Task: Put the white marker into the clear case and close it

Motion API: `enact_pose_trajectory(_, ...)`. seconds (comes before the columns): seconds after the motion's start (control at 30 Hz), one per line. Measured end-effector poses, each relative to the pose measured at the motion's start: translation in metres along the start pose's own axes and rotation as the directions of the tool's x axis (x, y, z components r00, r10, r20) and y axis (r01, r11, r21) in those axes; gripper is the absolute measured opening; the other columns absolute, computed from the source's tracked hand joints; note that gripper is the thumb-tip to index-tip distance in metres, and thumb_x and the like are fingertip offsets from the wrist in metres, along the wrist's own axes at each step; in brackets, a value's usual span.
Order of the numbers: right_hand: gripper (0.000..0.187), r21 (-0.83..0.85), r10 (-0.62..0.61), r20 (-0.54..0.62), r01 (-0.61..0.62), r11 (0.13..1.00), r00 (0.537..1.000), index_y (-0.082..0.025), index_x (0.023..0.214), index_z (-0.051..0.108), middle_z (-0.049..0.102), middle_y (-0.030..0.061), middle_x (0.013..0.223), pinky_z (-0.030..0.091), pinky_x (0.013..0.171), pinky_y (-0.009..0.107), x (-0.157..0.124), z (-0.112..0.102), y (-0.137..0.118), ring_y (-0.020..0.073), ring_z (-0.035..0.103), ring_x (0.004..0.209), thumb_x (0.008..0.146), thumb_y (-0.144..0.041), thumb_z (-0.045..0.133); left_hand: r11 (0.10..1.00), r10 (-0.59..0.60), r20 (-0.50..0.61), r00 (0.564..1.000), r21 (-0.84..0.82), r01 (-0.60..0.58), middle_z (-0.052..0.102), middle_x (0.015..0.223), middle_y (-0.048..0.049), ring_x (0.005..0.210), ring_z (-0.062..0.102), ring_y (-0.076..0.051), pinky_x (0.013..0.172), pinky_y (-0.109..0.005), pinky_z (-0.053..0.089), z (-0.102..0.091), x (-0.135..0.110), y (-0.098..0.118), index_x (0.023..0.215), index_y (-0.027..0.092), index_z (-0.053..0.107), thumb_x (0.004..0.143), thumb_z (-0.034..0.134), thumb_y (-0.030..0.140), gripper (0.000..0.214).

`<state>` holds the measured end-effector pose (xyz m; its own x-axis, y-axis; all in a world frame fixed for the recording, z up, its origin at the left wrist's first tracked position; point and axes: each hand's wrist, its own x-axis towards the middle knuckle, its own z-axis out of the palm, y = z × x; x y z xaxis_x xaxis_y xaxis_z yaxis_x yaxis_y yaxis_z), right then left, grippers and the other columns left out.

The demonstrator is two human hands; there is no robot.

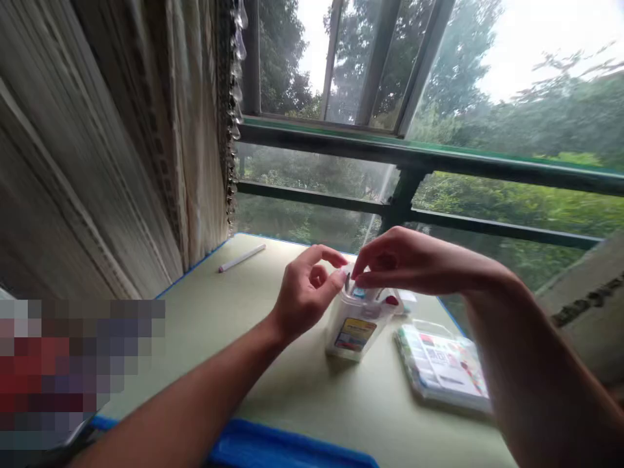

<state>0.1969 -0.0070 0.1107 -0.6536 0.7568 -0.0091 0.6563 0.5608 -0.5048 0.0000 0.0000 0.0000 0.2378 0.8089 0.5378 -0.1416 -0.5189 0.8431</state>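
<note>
A clear plastic container [336, 328] with a yellow and blue label stands upright on the table, holding several pens or similar slim items. My left hand [307, 286] is at its left rim, thumb and forefinger pinched together there. From above, my right hand [394, 263] reaches over the opening with its fingers bent down and closed. Whatever those fingertips hold is hidden. Beneath them, a light-blue end [359, 293] shows inside the container, and a dark red end [391, 300] sits at its right side.
A white marker [242, 258] lies at the table's back left. On the right is a clear flat case [443, 364] with a printed cover, partly behind my right forearm. The pale table [205, 331] has blue edging. A curtain [97, 130] hangs left; a window and green railing [312, 138] stand behind.
</note>
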Motion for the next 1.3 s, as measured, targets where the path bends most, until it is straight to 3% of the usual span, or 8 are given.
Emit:
enact_pose_trajectory(0.63,0.027,0.066,-0.009,0.014,0.008,0.998,1.000,-0.013,0.096,0.080,0.055,-0.0030,0.062,0.032,0.049,0.022,-0.003,-0.001,-0.001,0.0095,0.043,0.056,0.090,-0.037,0.070,1.000,-0.018,-0.004,1.000,0.010,0.018,0.066,0.079,-0.0019,0.057,0.053,-0.011,0.052,-0.024,0.036,-0.003,0.001,-0.002,0.096,0.015,0.066,0.085,0.069,0.033,0.021)
enact_pose_trajectory(0.87,0.023,0.099,-0.020,-0.162,0.037,0.994,0.987,-0.015,0.088,0.078,0.060,-0.0017,0.067,0.035,0.051,0.022,-0.001,0.000,0.006,0.0101,0.047,0.059,0.088,-0.037,0.072,1.000,-0.015,-0.008,1.000,0.018,0.015,0.066,0.079,-0.0022,0.058,0.053,-0.011,0.052,-0.024,0.036,-0.003,0.001,-0.002,0.096,0.016,0.066,0.085,0.068,0.035,0.022)
enact_pose_trajectory(1.07,0.032,0.098,0.016,-0.433,0.029,0.995,0.901,-0.015,0.069,0.067,0.042,-0.0054,0.059,0.023,0.048,0.024,0.002,0.001,0.008,0.0085,0.034,0.056,0.085,-0.041,0.076,0.999,0.031,-0.057,0.998,0.029,-0.030,0.055,0.068,0.0033,0.054,0.042,-0.009,0.051,-0.024,0.030,-0.004,0.000,-0.004,0.092,0.016,0.065,0.088,0.062,0.031,0.016)
enact_pose_trajectory(1.3,0.035,0.058,0.001,-0.471,0.030,0.998,0.882,-0.015,0.068,0.065,0.040,-0.0050,0.059,0.022,0.049,0.026,0.002,0.000,0.010,0.0094,0.033,0.058,0.086,-0.044,0.074,0.997,0.030,-0.127,0.991,0.067,-0.022,0.041,0.056,0.0061,0.052,0.036,-0.010,0.051,-0.026,0.025,-0.009,0.004,-0.012,0.090,0.017,0.066,0.094,0.052,0.031,0.020)
